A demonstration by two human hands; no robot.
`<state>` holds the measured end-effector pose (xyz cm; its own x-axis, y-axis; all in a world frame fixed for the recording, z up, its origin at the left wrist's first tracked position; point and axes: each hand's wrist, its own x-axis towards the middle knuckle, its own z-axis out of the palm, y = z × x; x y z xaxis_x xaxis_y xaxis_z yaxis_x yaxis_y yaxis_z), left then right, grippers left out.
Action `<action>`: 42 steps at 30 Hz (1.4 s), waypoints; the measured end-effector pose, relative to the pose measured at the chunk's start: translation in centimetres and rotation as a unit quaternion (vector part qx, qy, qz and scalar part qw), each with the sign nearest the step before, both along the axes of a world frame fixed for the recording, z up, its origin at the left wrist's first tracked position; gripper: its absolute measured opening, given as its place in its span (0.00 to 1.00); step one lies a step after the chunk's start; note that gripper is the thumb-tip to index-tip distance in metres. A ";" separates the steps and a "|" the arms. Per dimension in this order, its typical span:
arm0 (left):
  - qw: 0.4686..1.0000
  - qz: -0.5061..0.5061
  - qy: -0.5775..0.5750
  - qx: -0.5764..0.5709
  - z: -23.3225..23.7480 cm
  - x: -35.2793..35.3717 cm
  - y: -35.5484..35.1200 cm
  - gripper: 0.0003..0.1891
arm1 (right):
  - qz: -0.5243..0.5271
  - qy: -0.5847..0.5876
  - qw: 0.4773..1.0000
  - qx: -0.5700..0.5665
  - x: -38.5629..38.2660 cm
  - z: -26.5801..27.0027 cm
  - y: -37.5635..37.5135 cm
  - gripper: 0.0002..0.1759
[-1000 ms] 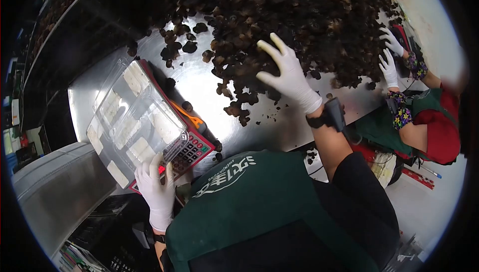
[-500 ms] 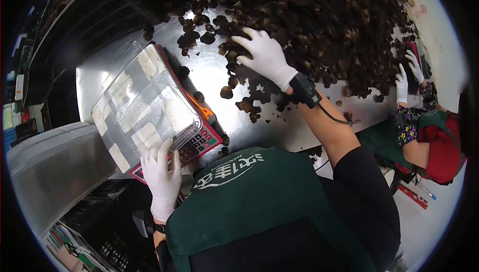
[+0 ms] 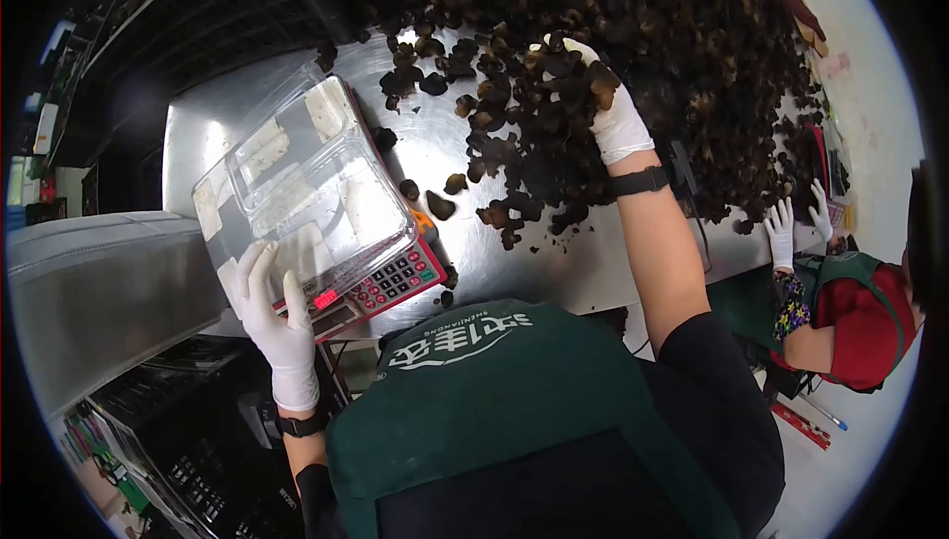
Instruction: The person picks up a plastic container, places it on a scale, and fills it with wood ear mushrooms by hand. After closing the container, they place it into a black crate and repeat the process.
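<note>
My right hand (image 3: 621, 124), in a white glove, is turned over and curled around a bunch of dark dried mushrooms (image 3: 571, 84). Fingertips show behind the bunch. It is at the near side of a large heap of the same mushrooms (image 3: 692, 74). My left hand (image 3: 269, 314), also gloved, has its fingers apart over the near corner of a clear plastic clamshell box (image 3: 297, 183). The box lies on a red digital scale (image 3: 390, 282), with pale patches showing through it. Part of the scale's display glows red beside my left thumb.
Loose mushroom pieces (image 3: 440, 205) lie on the steel table (image 3: 435, 148) beside the scale. An orange-handled object (image 3: 423, 223) is partly hidden behind the box. At far right, a co-worker's gloved hand (image 3: 781, 232) is near the heap. A grey covered block (image 3: 109, 292) stands at left.
My right hand has turned over, moved farther into the heap and gathered a bunch of mushrooms. My left hand has shifted left along the box edge, uncovering the red-lit display.
</note>
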<state>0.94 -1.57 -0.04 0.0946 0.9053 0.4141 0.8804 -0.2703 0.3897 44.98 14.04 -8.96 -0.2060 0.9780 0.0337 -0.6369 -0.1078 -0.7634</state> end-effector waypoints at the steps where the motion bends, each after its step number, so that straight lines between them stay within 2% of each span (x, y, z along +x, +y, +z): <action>1: 0.999 0.016 -0.030 -0.011 -0.5 0.2 0.1 0.17 | 0.022 0.014 0.999 0.026 0.0 -0.7 0.4 0.20; 2: 1.000 0.017 -0.014 -0.012 -0.4 0.4 0.2 0.17 | 0.045 0.028 0.997 0.051 -0.4 -0.7 0.7 0.21; 4: 0.999 0.021 0.019 -0.016 -0.1 1.2 0.3 0.19 | 0.036 -0.013 0.999 0.017 -2.4 -0.1 0.8 0.21; 7: 0.999 -0.025 -0.010 0.021 1.4 2.6 0.7 0.21 | 0.042 0.008 0.994 -0.099 -6.3 2.0 -0.1 0.21; 8: 0.998 -0.041 -0.019 0.033 1.9 3.3 1.0 0.22 | 0.092 0.051 0.990 -0.090 -6.8 1.6 -0.1 0.23; 9: 0.997 -0.052 -0.035 0.048 2.1 3.9 1.3 0.22 | 0.066 0.041 0.985 -0.157 -8.2 2.2 -0.2 0.21; 10: 0.996 -0.060 -0.031 0.064 2.4 4.6 1.7 0.23 | 0.123 0.069 0.986 -0.093 -9.6 3.2 -0.7 0.20; 12: 0.994 -0.082 -0.023 0.070 3.1 5.6 2.4 0.24 | 0.062 -0.047 0.986 -0.150 -12.5 6.7 -1.9 0.19; 13: 0.993 -0.081 -0.028 0.078 3.1 5.7 2.8 0.25 | 0.055 -0.038 0.983 -0.170 -14.1 7.3 -1.6 0.18; 14: 0.993 -0.081 -0.032 0.085 3.0 5.8 2.9 0.25 | 0.096 -0.031 0.979 -0.177 -14.8 8.9 -1.9 0.16; 16: 0.992 -0.062 -0.074 0.086 2.9 5.5 2.9 0.30 | 0.008 -0.085 0.985 -0.147 -18.9 9.3 -1.1 0.13; 17: 0.990 -0.048 -0.104 0.081 2.8 5.3 2.9 0.31 | 0.010 -0.117 0.983 -0.144 -19.8 11.0 -2.1 0.11; 18: 0.987 -0.035 -0.133 0.077 2.8 4.9 2.7 0.33 | 0.025 -0.105 0.989 -0.100 -21.2 10.9 -2.2 0.13; 19: 0.989 -0.033 -0.133 0.049 2.7 4.3 2.3 0.39 | 0.034 -0.118 0.988 -0.092 -22.4 11.3 -2.6 0.12; 21: 0.992 -0.026 -0.122 0.021 2.5 3.4 1.9 0.41 | 0.023 -0.106 0.991 -0.080 -25.0 12.1 -3.6 0.12; 22: 0.993 -0.023 -0.118 0.005 2.3 3.1 1.8 0.43 | 0.009 -0.176 0.984 0.013 -25.7 10.6 -3.5 0.14; 23: 0.993 -0.020 -0.115 -0.023 1.8 2.5 1.7 0.46 | 0.059 -0.189 0.980 0.025 -26.1 10.4 -4.0 0.14; 25: 0.991 -0.001 -0.120 -0.061 0.4 2.0 1.3 0.46 | 0.144 -0.321 0.934 0.061 -25.9 9.2 -4.3 0.21; 28: 0.988 0.015 -0.128 -0.079 -1.4 1.5 0.8 0.45 | 0.137 -0.216 0.962 0.098 -25.8 8.4 -4.4 0.32; 30: 0.990 0.011 -0.118 -0.078 -1.9 1.2 0.7 0.44 | 0.168 -0.256 0.949 0.079 -24.1 9.1 -4.2 0.40; 31: 0.986 0.009 -0.144 -0.081 -1.8 1.3 0.7 0.43 | 0.157 -0.249 0.954 0.064 -23.7 8.4 -3.9 0.40; 33: 0.977 0.004 -0.186 -0.103 -1.6 1.3 0.6 0.43 | 0.076 -0.270 0.942 0.184 -22.4 8.7 -3.8 0.37; 34: 0.972 0.001 -0.206 -0.114 -1.4 1.3 0.6 0.43 | 0.035 -0.336 0.920 0.198 -20.5 9.0 -4.2 0.36; 36: 0.982 0.006 -0.162 -0.100 -0.1 1.5 0.4 0.42 | -0.008 -0.215 0.974 0.076 -16.6 8.7 -4.3 0.18; 37: 0.984 -0.001 -0.151 -0.096 0.3 1.3 0.4 0.40 | -0.065 -0.241 0.967 0.047 -14.4 8.2 -4.7 0.17; 40: 0.978 -0.021 -0.179 -0.109 1.4 2.1 0.5 0.39 | -0.236 -0.374 0.897 -0.020 -5.4 4.0 -6.8 0.17; 42: 0.989 -0.043 -0.100 -0.100 2.0 2.7 1.0 0.36 | -0.333 -0.509 0.794 -0.010 0.2 0.9 -9.5 0.19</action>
<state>3.69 -0.56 1.95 0.1087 0.9631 0.2461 0.7582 -0.2405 0.6061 45.18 4.55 -8.04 0.4467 0.8796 0.1635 0.3875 -0.0255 -0.9215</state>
